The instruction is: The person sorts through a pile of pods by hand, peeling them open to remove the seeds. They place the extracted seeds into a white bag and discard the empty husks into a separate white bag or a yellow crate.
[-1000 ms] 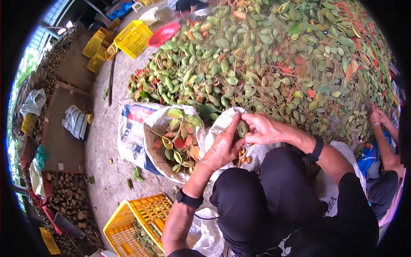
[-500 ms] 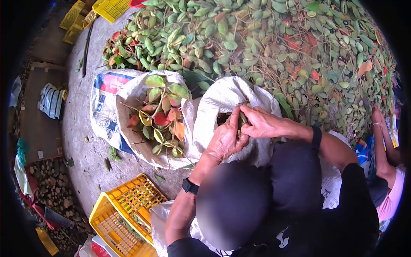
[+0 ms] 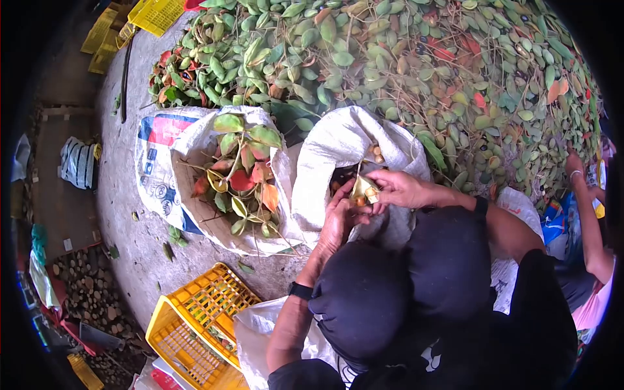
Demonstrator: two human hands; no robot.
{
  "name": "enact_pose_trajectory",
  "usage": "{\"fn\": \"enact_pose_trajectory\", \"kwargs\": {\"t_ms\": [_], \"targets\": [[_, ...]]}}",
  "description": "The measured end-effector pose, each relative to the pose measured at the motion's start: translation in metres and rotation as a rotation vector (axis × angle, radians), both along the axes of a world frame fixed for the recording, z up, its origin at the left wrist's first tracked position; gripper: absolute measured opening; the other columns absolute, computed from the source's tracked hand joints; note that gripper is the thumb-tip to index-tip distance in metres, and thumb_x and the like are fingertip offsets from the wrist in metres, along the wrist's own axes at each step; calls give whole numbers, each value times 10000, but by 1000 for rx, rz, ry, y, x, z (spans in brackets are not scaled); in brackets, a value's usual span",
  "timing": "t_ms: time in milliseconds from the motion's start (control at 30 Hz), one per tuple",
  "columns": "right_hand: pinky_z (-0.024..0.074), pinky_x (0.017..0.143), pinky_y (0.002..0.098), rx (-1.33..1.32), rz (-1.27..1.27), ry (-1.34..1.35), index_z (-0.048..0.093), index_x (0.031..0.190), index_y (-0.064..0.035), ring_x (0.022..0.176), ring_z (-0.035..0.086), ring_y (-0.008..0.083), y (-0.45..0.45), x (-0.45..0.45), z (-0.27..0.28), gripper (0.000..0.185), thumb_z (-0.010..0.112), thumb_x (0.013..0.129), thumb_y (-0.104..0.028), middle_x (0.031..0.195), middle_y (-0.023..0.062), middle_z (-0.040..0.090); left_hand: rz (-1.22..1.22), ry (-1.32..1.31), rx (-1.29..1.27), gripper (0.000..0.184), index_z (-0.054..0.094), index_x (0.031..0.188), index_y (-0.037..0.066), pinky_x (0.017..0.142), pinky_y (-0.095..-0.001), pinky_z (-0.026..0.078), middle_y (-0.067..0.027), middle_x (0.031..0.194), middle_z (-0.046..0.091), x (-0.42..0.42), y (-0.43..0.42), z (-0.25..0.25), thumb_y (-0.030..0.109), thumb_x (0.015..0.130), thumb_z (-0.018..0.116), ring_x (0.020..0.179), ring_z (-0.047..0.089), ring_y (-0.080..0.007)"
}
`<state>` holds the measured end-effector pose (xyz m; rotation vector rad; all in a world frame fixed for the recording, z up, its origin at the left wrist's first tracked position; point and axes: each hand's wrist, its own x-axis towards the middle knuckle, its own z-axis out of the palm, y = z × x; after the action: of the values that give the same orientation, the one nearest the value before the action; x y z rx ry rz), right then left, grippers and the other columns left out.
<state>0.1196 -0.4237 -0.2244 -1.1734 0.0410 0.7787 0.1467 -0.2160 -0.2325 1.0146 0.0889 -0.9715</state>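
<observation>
A split seed pod (image 3: 361, 186), pale inside with brown seeds showing, is held between my two hands over the mouth of a white woven sack (image 3: 318, 162). My left hand (image 3: 338, 220) grips the pod from below and left, its fingertips partly hidden. From the right, my right hand (image 3: 404, 190) pinches the pod's other side. A few light brown seeds (image 3: 376, 153) lie on the sack's inner fold. Dark contents show inside the sack, too shaded to make out. Left of it, a printed sack (image 3: 156, 169) holds opened pod shells (image 3: 242, 180) and twigs.
A broad heap of green pods (image 3: 390, 71) with stems and some red shells spreads beyond the sacks. A yellow crate (image 3: 214, 299) stands tilted at the lower left. Yellow baskets (image 3: 156, 14) are at the far left. Another person's arm (image 3: 588, 221) reaches in at the right.
The pod between my hands now lies split open with its seeds exposed. My hands have spread a little, and several seeds now show on the sack's fold. The view has shifted slightly.
</observation>
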Motion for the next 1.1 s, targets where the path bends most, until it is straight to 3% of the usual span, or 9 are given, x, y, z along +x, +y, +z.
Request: {"fn": "enact_pose_trajectory", "kwargs": {"t_ms": [333, 467, 567, 667, 767, 800, 867, 933, 1100], "targets": [[506, 615, 303, -231, 20, -490, 358, 1165, 5, 791, 635, 171, 7, 2, 4, 388, 579, 847, 2, 905, 130, 609, 100, 162, 67, 249, 528, 1123, 112, 648, -288, 525, -36, 944, 615, 4, -25, -12, 262, 926, 498, 801, 601, -140], [492, 560, 279, -252, 29, -379, 403, 1215, 11, 712, 626, 138, 12, 8, -1, 433, 621, 848, -61, 896, 97, 624, 178, 136, 169, 266, 507, 1111, 67, 496, -269, 494, -86, 877, 614, 4, -34, -1, 42, 850, 554, 643, 596, -154], [413, 483, 211, -150, -166, -82, 542, 1139, 8, 559, 531, 67, 10, 16, -1, 349, 618, 877, -209, 879, 41, 636, 26, -166, 274, 369, 473, 1203, 49, 441, -247, 435, -84, 855, 606, 8, -32, -1, -15, 843, 516, 493, 537, -132], [348, 461, 177, -242, -280, -35, 626, 963, -14, 540, 480, 40, 2, 21, -10, 286, 556, 908, -286, 876, 34, 639, -112, -881, 466, 492, 420, 1293, 89, 667, -383, 512, -179, 1003, 567, 13, -29, -16, -19, 823, 519, 798, 600, -249], [322, 463, 163, -162, -485, -118, 606, 899, -29, 599, 485, 26, -9, 18, 10, 213, 524, 906, -226, 819, 29, 635, -243, -1075, 721, 534, 410, 1313, 94, 841, -387, 483, -225, 1146, 493, 24, -6, -40, -11, 806, 538, 975, 560, -331], [322, 463, 163, -160, -480, -127, 606, 899, -29, 599, 485, 26, -16, 15, 16, 213, 524, 906, -226, 819, 29, 635, -281, -675, 695, 591, 403, 1329, 81, 920, -389, 440, -221, 1222, 448, 32, 9, -89, 89, 778, 618, 1048, 522, -368], [311, 469, 156, -115, -390, -137, 596, 827, -50, 607, 485, 22, -26, 5, 22, 208, 515, 900, -227, 799, 38, 622, -354, -1066, 704, 676, 392, 1335, 46, 983, -400, 385, -225, 1243, 432, 26, 15, -48, 236, 755, 683, 1140, 462, -370], [366, 531, 190, -74, -379, -104, 567, 717, -42, 631, 525, 76, -26, 0, 34, 252, 505, 886, -218, 754, 64, 605, -282, -902, 766, 760, 389, 1329, 16, 1003, -418, 356, -223, 1260, 412, 27, 0, -2, 326, 722, 723, 1186, 414, -369], [433, 688, 288, 43, -190, -176, 517, 618, -6, 685, 584, 212, -13, -4, 53, 290, 512, 840, -192, 695, 112, 593, -135, -415, 146, 493, 432, 1316, 86, 844, -335, 466, -91, 1166, 508, 23, -34, 35, 111, 862, 624, 1025, 523, -190]]}}
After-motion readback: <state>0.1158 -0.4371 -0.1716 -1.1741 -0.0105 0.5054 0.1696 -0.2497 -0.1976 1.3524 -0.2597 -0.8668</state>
